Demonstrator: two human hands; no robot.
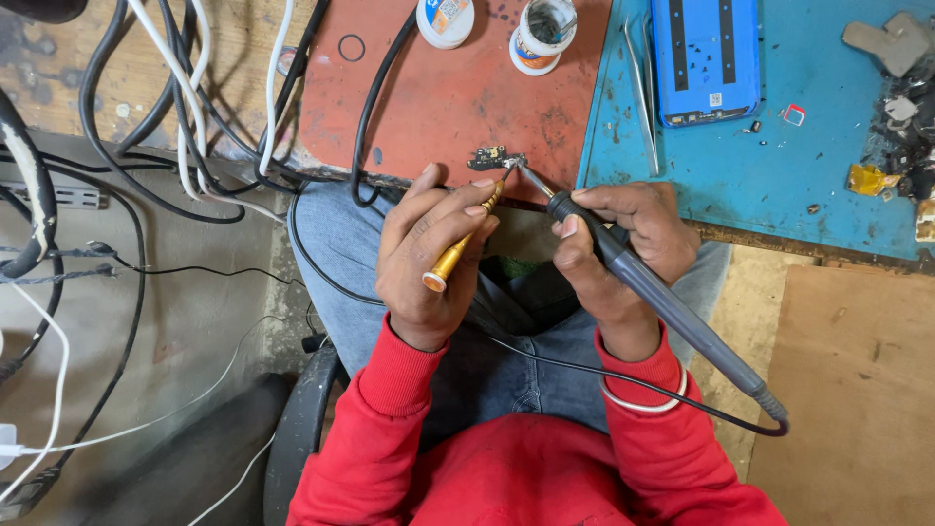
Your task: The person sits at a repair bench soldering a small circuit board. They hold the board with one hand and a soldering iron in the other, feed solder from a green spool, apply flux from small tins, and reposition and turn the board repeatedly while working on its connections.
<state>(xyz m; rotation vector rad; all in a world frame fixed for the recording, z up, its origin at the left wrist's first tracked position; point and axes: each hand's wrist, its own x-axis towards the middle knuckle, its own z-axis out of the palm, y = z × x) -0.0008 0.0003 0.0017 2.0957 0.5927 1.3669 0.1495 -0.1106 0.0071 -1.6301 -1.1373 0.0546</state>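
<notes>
Left hand: fingers closed around a slim brass-coloured tool, gripped like a pen. Its tip presses toward the small circuit board, apparently to pin the part down so it does not slide under the iron.

Right hand: fingers wrapped shut on the soldering iron, held low near the black collar for fine control. The grey handle runs back over the wrist and its thin black cord trails across the lap. The metal tip meets the board from the right, opposite the brass tool, so the 2 points converge on 1 spot.

Small circuit board: a dark, narrow, irregular strip with tiny gold-toned contacts, lying flat at the near edge of the red mat, close to the body where both wrists can brace. Fine detail of its components is too small to read; it may carry a connector at 1 end.

Surroundings: 2 small round pots stand at the far side of the red mat, 1 open, within reach. On the blue mat of the desk lie tweezers, a blue phone back and scattered loose parts, all well apart from the work. Black and white cables hang to the left of the mat.
</notes>
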